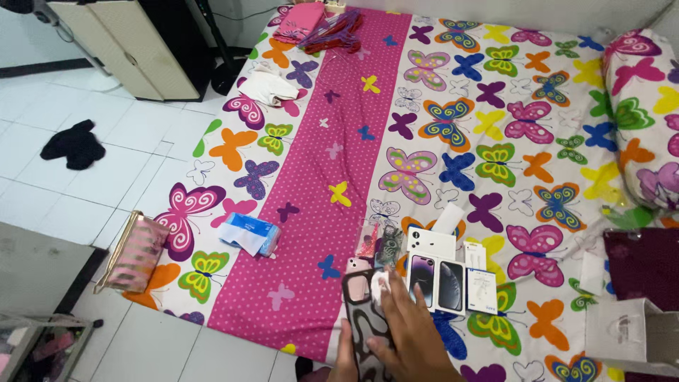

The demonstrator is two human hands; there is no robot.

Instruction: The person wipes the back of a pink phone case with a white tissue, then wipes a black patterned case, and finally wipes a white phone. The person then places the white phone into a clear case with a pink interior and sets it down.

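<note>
Left hand point(344, 357): at the near edge, fingers curled round the phone case point(366, 318) from below; mostly cut off.
Right hand point(410, 332): fingers spread flat, pressing a white wipe point(380, 286) on the case.
Case: near middle of the bed point(495, 106), over a pink phone point(356, 266), just left of two phone boxes point(438, 281).
Risk: the case may slip from the thin left-hand hold under pressure.
Hidden: left palm and the phone's lower part.
</note>
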